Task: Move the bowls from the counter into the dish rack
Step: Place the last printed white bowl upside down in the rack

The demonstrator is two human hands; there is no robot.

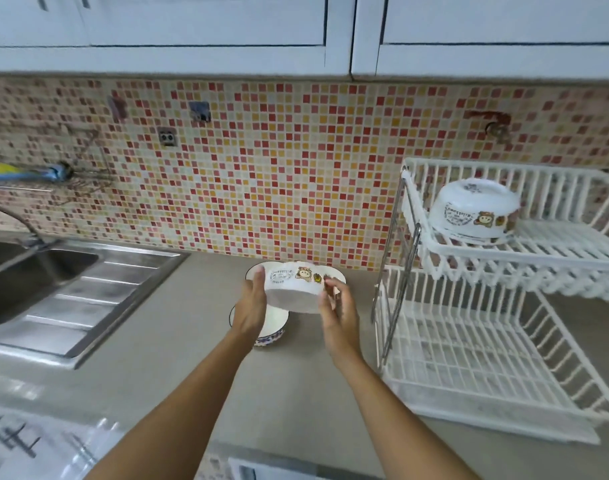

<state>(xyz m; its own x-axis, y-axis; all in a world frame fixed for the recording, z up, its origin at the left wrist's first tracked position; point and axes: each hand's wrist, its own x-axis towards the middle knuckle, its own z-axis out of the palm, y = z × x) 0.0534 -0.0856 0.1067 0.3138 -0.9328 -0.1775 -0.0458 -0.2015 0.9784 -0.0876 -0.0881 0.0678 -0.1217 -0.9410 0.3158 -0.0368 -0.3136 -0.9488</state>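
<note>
A white bowl with cartoon prints (292, 289) is held above the counter, tilted, between my left hand (252, 303) and my right hand (339, 311). Under it on the counter stands a blue-rimmed bowl (273, 327), partly hidden by my left hand. Another white bowl's rim (258, 268) shows behind the held one. A matching cartoon bowl (472, 213) lies upside down on the upper tier of the white two-tier dish rack (469, 341) at the right. The rack's lower tier holds nothing.
A steel sink with drainboard (71, 289) takes up the left of the grey counter (178, 341). A faucet (15, 216) arches over it. Mosaic tile wall lies behind, white cabinets above. A clear plastic item (36, 441) sits at the bottom left.
</note>
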